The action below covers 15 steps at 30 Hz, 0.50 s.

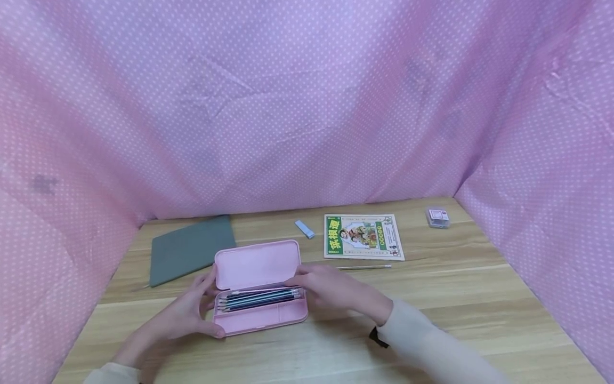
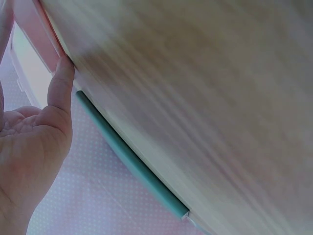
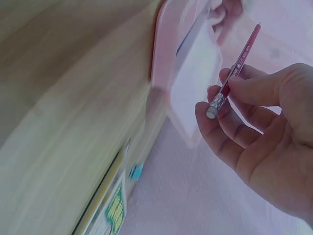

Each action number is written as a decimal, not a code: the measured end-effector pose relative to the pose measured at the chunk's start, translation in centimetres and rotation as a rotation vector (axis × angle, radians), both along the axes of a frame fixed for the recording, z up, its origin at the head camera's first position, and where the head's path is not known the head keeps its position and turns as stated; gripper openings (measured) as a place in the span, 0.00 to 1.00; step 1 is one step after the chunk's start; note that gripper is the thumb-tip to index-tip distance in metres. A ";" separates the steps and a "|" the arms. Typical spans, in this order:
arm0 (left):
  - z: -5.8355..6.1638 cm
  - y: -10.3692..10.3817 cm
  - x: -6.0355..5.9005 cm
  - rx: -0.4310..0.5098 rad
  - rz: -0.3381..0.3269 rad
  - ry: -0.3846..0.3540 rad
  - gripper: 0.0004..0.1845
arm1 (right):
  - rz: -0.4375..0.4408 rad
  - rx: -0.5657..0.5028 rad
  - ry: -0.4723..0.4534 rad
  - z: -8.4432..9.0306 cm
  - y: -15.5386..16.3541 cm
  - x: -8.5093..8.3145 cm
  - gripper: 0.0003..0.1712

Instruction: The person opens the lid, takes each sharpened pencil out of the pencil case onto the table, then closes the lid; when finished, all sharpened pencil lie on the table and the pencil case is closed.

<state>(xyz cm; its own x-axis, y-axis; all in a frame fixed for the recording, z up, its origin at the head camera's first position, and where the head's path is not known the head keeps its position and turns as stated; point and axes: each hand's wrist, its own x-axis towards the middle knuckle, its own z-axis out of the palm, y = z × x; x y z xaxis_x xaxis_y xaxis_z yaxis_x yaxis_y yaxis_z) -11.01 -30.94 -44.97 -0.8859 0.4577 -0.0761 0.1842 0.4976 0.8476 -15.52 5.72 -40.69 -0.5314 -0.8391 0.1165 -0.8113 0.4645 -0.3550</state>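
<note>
Looking down, I see the open pink case low and centre-left on the wooden surface, pencils lying in its tray. My left hand cups the case's left end with fingers relaxed, thumb against its edge. My right hand sits at the case's right end, pinching a red pencil by its eraser end. Behind the case lie a grey pad at left, a blue eraser, a green booklet, a lone pencil and a small box at upper right. Pink dotted cloth walls everything in.
</note>
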 end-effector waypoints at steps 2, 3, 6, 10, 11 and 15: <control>0.1 0.0 0.0 -0.008 0.002 0.000 0.77 | -0.007 -0.043 -0.018 0.1 1.3 -0.3 0.25; 0.1 0.0 0.0 -0.013 0.003 0.002 0.77 | -0.010 -0.065 -0.010 0.1 2.0 -0.4 0.24; 0.1 0.0 0.0 -0.024 0.007 0.005 0.77 | -0.042 -0.116 -0.018 0.1 4.2 -0.9 0.23; 0.0 -0.1 -0.1 -0.016 0.003 0.006 0.77 | -0.084 -0.156 -0.025 -0.2 7.1 -1.4 0.22; -0.1 -0.1 -0.1 -0.014 0.001 0.007 0.77 | -0.095 -0.160 -0.024 -0.4 7.8 -1.5 0.22; -0.1 -0.2 -0.1 0.000 -0.001 0.003 0.78 | -0.132 -0.160 0.005 -1.0 10.2 -1.9 0.21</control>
